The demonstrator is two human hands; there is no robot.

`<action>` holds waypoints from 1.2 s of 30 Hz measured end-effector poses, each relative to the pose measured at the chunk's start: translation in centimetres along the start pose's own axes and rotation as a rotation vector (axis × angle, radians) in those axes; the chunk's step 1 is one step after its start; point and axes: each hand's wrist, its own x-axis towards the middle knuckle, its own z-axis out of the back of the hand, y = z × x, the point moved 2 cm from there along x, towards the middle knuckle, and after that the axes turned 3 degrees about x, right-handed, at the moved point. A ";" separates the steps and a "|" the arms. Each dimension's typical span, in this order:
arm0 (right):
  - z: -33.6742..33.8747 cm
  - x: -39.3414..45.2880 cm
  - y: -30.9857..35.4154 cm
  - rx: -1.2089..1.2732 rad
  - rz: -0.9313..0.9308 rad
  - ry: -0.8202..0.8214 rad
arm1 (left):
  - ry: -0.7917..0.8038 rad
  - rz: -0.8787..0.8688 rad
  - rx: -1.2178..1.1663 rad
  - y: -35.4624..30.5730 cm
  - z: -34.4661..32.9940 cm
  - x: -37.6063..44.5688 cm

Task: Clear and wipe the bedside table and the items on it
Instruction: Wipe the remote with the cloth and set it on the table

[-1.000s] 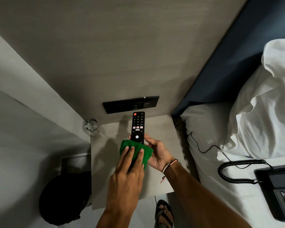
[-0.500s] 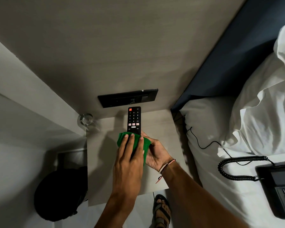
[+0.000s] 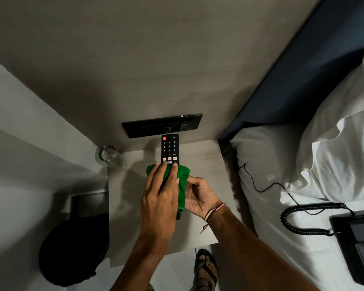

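Both hands wipe a remote above the bedside tabletop.
Left hand (image 3: 159,203) lies flat, fingers stretched, pressing a crumpled green cloth (image 3: 178,179) onto the slim black TV remote with numbered keys (image 3: 169,149); right hand (image 3: 200,196) grips the remote's lower end from underneath, cloth draped over its fingers. Remote's top half sticks out past the cloth, pointing at a black wall switch panel (image 3: 162,125). Pale grey wood-grain tabletop (image 3: 204,160) lies under both hands. Clear round drinking glass (image 3: 107,153) stands at its far-left corner. Black round bin (image 3: 72,250) sits left of the tabletop, low. White bed (image 3: 267,160) is on the right, with a black corded desk phone (image 3: 357,244) and its coiled cord (image 3: 303,217) lying on it. Sandalled foot (image 3: 205,269) shows below.
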 end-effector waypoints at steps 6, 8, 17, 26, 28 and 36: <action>0.5 0.0 0.0 -0.029 0.032 0.004 | 0.027 0.020 -0.027 0.0 0.8 2.0; 0.5 -0.1 0.1 -0.042 0.033 0.011 | 0.018 0.019 -0.035 -0.1 0.9 2.5; 1.3 -1.5 0.0 -0.103 -0.010 0.084 | -0.040 0.035 -0.077 0.0 0.6 4.2; 3.1 -3.0 -0.8 -0.183 -0.115 0.157 | -0.082 0.066 -0.092 0.7 0.6 4.9; 3.5 -3.3 -0.9 -0.205 -0.132 0.185 | -0.093 0.068 -0.099 0.7 0.7 4.9; 5.2 -4.3 -1.2 -0.245 -0.167 0.141 | -0.182 0.063 -0.114 1.5 2.4 4.7</action>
